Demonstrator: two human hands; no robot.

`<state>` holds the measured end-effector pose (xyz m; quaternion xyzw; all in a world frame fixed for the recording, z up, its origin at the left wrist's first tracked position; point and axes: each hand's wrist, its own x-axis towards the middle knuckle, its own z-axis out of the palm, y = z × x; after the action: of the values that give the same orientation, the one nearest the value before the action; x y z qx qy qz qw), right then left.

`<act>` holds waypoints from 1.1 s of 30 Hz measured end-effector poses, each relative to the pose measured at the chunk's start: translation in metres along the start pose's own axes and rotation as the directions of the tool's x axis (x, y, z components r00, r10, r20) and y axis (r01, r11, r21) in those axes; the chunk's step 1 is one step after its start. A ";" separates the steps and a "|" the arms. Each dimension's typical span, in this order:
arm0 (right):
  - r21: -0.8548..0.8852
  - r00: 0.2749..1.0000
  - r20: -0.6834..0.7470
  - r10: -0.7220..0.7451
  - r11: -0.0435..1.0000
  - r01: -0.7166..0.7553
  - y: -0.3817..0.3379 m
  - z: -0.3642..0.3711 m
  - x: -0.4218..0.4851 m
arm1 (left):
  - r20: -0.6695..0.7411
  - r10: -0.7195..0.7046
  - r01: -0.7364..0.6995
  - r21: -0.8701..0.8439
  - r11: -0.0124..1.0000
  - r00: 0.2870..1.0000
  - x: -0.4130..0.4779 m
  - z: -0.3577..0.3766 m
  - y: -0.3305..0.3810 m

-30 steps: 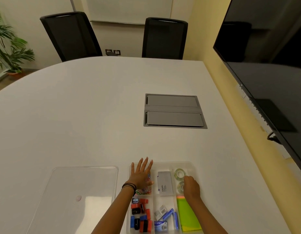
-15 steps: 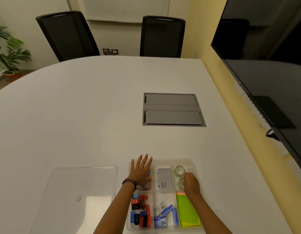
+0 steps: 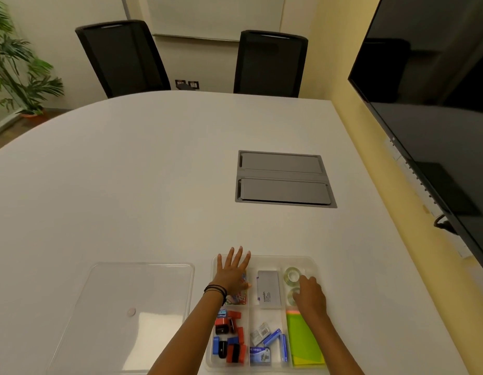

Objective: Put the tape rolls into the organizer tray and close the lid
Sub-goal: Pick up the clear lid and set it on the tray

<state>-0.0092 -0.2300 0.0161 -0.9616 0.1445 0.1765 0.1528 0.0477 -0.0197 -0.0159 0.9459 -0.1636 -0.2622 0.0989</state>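
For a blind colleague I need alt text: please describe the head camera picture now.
Two bare hands rest in a clear organizer tray on a white table: the right hand on the nearer of two tape rolls in the far right compartment, the left hand flat at the far left. The clear lid lies left of the tray.

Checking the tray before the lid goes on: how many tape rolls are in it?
2. One tape roll at the tray's far right corner, another just nearer, partly under the right hand. More may be hidden.
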 end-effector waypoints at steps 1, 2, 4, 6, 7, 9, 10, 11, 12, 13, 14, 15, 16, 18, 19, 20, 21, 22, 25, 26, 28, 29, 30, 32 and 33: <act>0.011 0.999 -0.030 -0.014 1.000 0.014 -0.004 -0.002 -0.004 | -0.018 -0.003 0.002 -0.018 1.000 1.000 -0.003 -0.001 0.001; 0.039 0.997 -0.069 -0.043 0.998 0.046 -0.007 -0.003 -0.007 | -0.051 0.000 -0.002 -0.036 0.999 0.999 -0.007 -0.003 0.002; 0.166 0.985 -0.114 -0.132 0.975 0.150 -0.017 -0.003 -0.013 | -0.180 0.013 -0.029 -0.086 0.996 0.984 -0.019 -0.004 -0.003; 0.333 0.977 -0.115 -0.178 0.920 0.207 -0.032 -0.002 -0.019 | -0.338 -0.001 -0.062 -0.175 0.983 0.941 -0.036 -0.005 -0.015; 0.407 0.977 -0.091 -0.191 0.889 0.211 -0.040 -0.002 -0.022 | -0.405 -0.020 -0.079 -0.225 0.971 0.914 -0.045 -0.005 -0.023; 0.516 0.965 -0.017 -0.261 0.825 0.232 -0.060 0.002 -0.026 | -0.495 -0.089 -0.086 -0.319 0.944 0.864 -0.068 -0.001 -0.045; 0.551 0.950 0.028 -0.310 0.798 0.244 -0.071 0.006 -0.029 | -0.527 -0.134 -0.075 -0.356 0.932 0.839 -0.080 0.002 -0.057; 0.586 0.930 0.079 -0.359 0.772 0.248 -0.082 0.009 -0.034 | -0.545 -0.186 -0.054 -0.394 0.918 0.817 -0.093 0.006 -0.071; 0.620 0.907 0.130 -0.401 0.746 0.242 -0.092 0.015 -0.037 | -0.547 -0.240 -0.025 -0.432 0.901 0.802 -0.104 0.011 -0.086; 0.641 0.882 0.177 -0.437 0.731 0.234 -0.103 0.021 -0.042 | -0.541 -0.298 0.012 -0.469 0.883 0.787 -0.116 0.017 -0.102; 0.656 0.858 0.213 -0.467 0.719 0.228 -0.113 0.027 -0.045 | -0.528 -0.354 0.054 -0.501 0.864 0.772 -0.127 0.022 -0.117; 0.668 0.837 0.247 -0.488 0.712 0.218 -0.123 0.032 -0.049 | -0.516 -0.407 0.092 -0.530 0.843 0.753 -0.138 0.027 -0.133; 0.684 0.818 0.282 -0.501 0.703 0.195 -0.133 0.038 -0.053 | -0.505 -0.453 0.132 -0.549 0.825 0.734 -0.148 0.032 -0.148; 0.702 0.796 0.343 -0.498 0.699 0.136 -0.143 0.045 -0.059 | -0.476 -0.524 0.198 -0.578 0.792 0.707 -0.159 0.039 -0.170; 0.694 0.790 0.367 -0.491 0.710 0.119 -0.145 0.049 -0.060 | -0.453 -0.553 0.219 -0.601 0.769 0.700 -0.162 0.042 -0.178; 0.683 0.785 0.384 -0.487 0.722 0.113 -0.146 0.051 -0.059 | -0.424 -0.586 0.238 -0.632 0.737 0.690 -0.165 0.045 -0.184; 0.659 0.785 0.401 -0.473 0.744 0.111 -0.147 0.053 -0.057 | -0.393 -0.628 0.257 -0.672 0.695 0.672 -0.168 0.047 -0.190; 0.629 0.795 0.411 -0.446 0.770 0.106 -0.151 0.055 -0.056 | -0.356 -0.668 0.274 -0.711 0.647 0.654 -0.173 0.046 -0.197; 0.541 0.811 0.446 -0.378 0.836 0.092 -0.147 0.070 -0.057 | -0.247 -0.743 0.351 -0.761 0.546 0.621 -0.187 0.054 -0.212; 0.473 0.772 0.516 -0.371 0.875 0.104 -0.184 0.096 -0.066 | -0.140 -0.800 0.427 -0.785 0.448 0.583 -0.211 0.071 -0.253; 0.394 0.759 0.579 -0.299 0.917 0.061 -0.211 0.121 -0.074 | -0.065 -0.826 0.473 -0.793 0.383 0.560 -0.234 0.092 -0.287; 0.396 0.757 0.586 -0.288 0.917 0.043 -0.211 0.119 -0.074 | -0.079 -0.812 0.436 -0.811 0.390 0.579 -0.234 0.096 -0.287; 0.396 0.766 0.581 -0.276 0.918 0.030 -0.213 0.117 -0.072 | -0.090 -0.806 0.407 -0.827 0.388 0.585 -0.234 0.095 -0.288; 0.423 0.787 0.566 -0.244 0.906 -0.023 -0.212 0.115 -0.063 | -0.140 -0.809 0.364 -0.840 0.402 0.570 -0.229 0.082 -0.286; 0.442 0.797 0.559 -0.229 0.895 -0.053 -0.210 0.114 -0.060 | -0.154 -0.819 0.355 -0.845 0.399 0.553 -0.227 0.078 -0.286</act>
<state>-0.0267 0.0145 -0.0115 -0.8027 0.0785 0.4261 0.4099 -0.1033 0.3196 -0.0550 0.8397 0.3590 -0.0349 0.4059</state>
